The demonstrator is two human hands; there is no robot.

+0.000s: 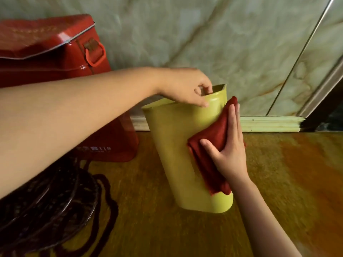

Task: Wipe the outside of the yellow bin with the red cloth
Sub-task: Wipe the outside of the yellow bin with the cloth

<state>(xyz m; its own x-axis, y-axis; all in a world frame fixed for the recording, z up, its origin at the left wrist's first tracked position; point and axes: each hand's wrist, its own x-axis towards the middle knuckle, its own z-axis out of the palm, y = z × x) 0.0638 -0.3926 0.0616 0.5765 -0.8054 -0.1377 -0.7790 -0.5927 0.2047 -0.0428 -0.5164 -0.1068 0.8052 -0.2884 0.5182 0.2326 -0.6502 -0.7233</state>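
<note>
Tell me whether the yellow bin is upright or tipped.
Tipped: the yellow bin leans, its rim held by the left hand, base on the floor.

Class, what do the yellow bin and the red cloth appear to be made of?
Yellow bin: probably plastic, smooth, slightly glossy, with a thin rim and a soft sheen.
Red cloth: soft, matte textile, possibly terry or microfibre, folded and draping against the bin's side.

left hand pinched closed, forearm reaching across; right hand below and right of it, flat, fingers extended, thumb splayed
</note>
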